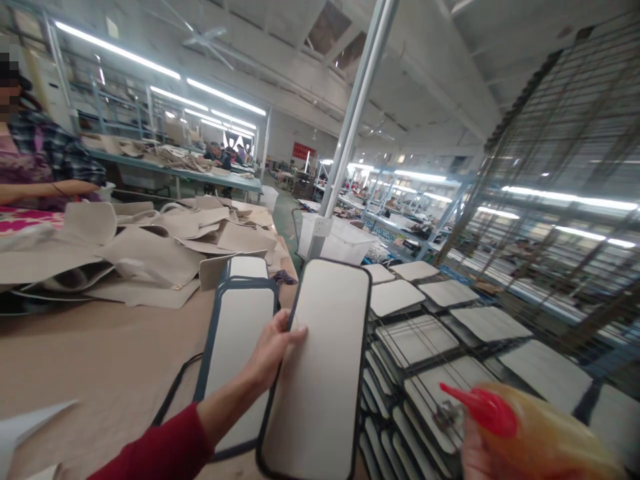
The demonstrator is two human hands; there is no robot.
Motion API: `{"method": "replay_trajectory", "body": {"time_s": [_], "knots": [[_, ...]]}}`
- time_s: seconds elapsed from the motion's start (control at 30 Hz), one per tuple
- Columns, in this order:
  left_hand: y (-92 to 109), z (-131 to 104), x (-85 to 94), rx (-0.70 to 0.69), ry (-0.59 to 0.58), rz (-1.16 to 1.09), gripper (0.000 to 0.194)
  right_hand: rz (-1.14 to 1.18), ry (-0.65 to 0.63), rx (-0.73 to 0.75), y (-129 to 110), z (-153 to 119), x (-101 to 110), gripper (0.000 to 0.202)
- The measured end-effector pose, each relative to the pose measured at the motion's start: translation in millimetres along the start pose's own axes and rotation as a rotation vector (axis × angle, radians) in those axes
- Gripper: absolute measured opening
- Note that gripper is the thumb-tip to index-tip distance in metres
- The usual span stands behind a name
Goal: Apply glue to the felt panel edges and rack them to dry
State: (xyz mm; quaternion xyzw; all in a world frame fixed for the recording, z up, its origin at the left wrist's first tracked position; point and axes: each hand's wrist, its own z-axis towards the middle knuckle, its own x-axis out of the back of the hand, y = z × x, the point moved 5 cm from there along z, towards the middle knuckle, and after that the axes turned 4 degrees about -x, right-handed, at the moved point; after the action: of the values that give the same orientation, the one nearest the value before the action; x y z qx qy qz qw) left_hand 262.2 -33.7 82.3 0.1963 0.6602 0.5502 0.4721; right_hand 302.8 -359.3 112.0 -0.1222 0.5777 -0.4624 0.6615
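Your left hand (273, 350) holds a cream panel (325, 373) with rounded corners and a dark rim by its left edge, the thumb pressed on the pale face and the other fingers mostly hidden behind it, so you are pinching the edge between them. The panel stands tilted in front of you at the middle of the view, its long side running up and down. Your right hand (477, 450), at the lower right, grips a squeeze bottle (555, 433) of amber contents; its red nozzle cap (493, 410) points left, toward the panel but well apart from it. Most of the right fingers are out of sight, so you cannot tell how each one lies. A small metal piece (447, 417), too blurred to name, shows just beside that hand. Behind your left forearm, more dark-rimmed panels (240, 347) lie overlapping on the brown worktable (100, 360), near a heap of beige sheet pieces (150, 260). To your right, pale panels (417, 340) lie in rows on wire racks (545, 173), one of which slants upward. Across the table at far left sits a co-worker in a plaid shirt (55, 147).
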Motion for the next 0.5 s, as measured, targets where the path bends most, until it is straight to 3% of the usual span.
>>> {"method": "replay_trajectory", "body": {"time_s": [0.1, 0.23, 0.37, 0.5], "knots": [[0, 20, -2.8, 0.115, 0.182, -0.237, 0.022, 0.079, 0.028, -0.038, -9, 7, 12, 0.033], [-2, 40, -1.9, 0.187, 0.347, -0.378, 0.021, 0.108, 0.04, -0.038, -20, 14, 24, 0.034], [-4, 45, -5.7, 0.241, 0.381, -0.408, 0.015, 0.118, 0.07, -0.093, -21, 18, 35, 0.043], [-2, 49, -11.3, 0.236, 0.359, -0.418, 0.02, 0.105, 0.048, -0.087, -21, 16, 31, 0.04]]}}
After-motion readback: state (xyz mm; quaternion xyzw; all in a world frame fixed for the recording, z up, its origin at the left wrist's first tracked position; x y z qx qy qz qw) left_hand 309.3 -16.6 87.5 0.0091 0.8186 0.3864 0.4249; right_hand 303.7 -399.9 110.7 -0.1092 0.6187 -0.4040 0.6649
